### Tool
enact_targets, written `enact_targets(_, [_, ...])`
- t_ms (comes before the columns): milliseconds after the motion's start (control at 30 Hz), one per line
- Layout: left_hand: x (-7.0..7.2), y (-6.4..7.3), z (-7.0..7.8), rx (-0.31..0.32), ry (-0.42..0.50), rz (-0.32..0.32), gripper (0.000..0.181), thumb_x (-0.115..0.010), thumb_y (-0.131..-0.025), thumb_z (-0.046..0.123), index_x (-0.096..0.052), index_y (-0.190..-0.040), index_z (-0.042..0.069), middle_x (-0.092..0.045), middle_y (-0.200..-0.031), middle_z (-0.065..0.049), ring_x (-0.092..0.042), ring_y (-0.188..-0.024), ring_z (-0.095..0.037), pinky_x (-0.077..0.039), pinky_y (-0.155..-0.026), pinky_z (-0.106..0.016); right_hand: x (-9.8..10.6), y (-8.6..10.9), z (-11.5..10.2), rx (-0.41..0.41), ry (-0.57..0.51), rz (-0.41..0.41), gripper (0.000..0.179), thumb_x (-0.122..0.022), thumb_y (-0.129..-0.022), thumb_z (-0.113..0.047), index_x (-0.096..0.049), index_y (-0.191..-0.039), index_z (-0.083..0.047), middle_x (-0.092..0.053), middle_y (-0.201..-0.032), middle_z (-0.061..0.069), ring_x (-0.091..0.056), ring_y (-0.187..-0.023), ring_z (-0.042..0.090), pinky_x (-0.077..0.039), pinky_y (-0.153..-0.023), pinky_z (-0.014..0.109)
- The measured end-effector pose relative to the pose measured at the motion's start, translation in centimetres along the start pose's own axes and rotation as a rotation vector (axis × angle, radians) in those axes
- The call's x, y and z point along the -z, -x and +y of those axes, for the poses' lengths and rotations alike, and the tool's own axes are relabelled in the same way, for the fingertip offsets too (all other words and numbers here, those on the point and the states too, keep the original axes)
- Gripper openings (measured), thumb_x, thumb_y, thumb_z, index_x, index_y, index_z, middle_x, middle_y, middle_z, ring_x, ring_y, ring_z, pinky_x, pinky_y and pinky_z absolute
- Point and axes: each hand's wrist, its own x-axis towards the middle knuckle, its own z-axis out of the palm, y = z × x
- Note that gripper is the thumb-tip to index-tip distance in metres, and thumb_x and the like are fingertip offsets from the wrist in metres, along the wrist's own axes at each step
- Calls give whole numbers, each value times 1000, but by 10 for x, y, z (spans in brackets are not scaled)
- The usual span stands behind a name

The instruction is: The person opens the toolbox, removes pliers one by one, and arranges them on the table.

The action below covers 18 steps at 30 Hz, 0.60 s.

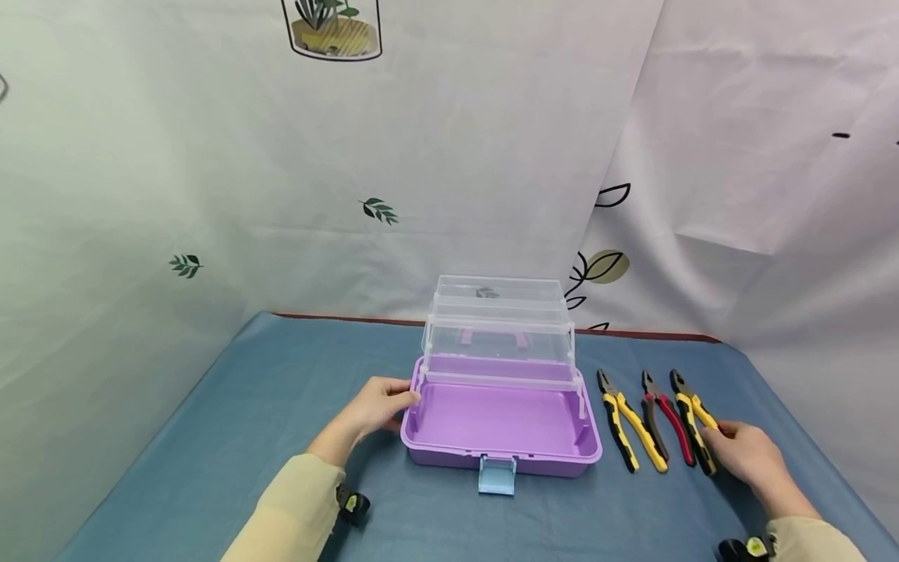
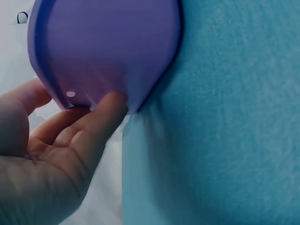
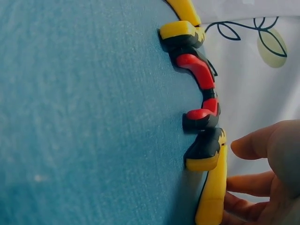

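A purple toolbox [image 1: 502, 421] stands in the middle of the table, its clear lid [image 1: 502, 312] raised and its blue latch [image 1: 496, 474] hanging down in front. At its left end my left hand [image 1: 379, 404] grips the wall, thumb over the rim and fingers against the outside. Three pairs of pliers lie to the right: yellow-black pliers [image 1: 628, 425], red-black pliers [image 1: 666, 421] and the rightmost yellow-black pliers [image 1: 691, 425]. Beside those last ones is my right hand [image 1: 750, 453]. In the right wrist view, its fingers [image 3: 251, 184] reach the yellow handle while the thumb stands apart.
Blue cloth [image 1: 302, 390] covers the table, with a reddish-brown edge at the back. A white patterned curtain [image 1: 316, 257] hangs behind and along both sides. Each wrist carries a small black camera [image 1: 353, 507].
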Motion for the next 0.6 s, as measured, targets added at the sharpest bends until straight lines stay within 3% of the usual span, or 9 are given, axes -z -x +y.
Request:
enact_targets(167, [4, 3, 5, -34, -64, -31, 47, -55, -95, 24, -51, -131, -6, -63, -116, -22, -65, -92, -18, -60, -68, -35, 4, 5, -10, 48, 26, 110, 65, -46, -95, -34, -39, -129, 21, -44, -123, 41, -48, -104, 48, -48, -76, 52])
enact_targets(267, [5, 4, 8, -60, -133, 30, 53, -52, -97, 32, -47, -135, -5, -61, -120, -22, -64, -99, -23, -59, -72, -36, 2, 12, -22, 108, 29, 212, 64, -44, -97, -33, -36, -133, 20, -37, -126, 43, -36, -113, 54, -41, -85, 63])
enact_targets(367, [10, 4, 13, -134, -257, 129, 60, -48, -97, 42, -43, -140, 0, -55, -132, -22, -59, -113, -31, -54, -87, -43, -2, 18, -36, 231, 26, 304, 64, -42, -99, -35, -35, -136, 16, -34, -129, 42, -34, -115, 55, -36, -88, 67])
enact_targets(467, [16, 7, 18, -222, -396, 201, 66, -43, -97, 49, -35, -145, 5, -40, -147, -19, -42, -132, -36, -39, -107, -50, -6, 23, -51, 382, 46, 360, 64, -40, -100, -39, -33, -140, 11, -33, -135, 39, -33, -119, 56, -33, -90, 70])
enact_targets(600, [25, 12, 25, -287, -589, 250, 76, -37, -95, 58, -18, -152, 12, -17, -158, -13, -19, -144, -36, -21, -114, -58, -4, 25, -72, 538, 99, 407, 65, -42, -99, -40, -28, -146, 3, -30, -144, 34, -30, -128, 54, -28, -96, 71])
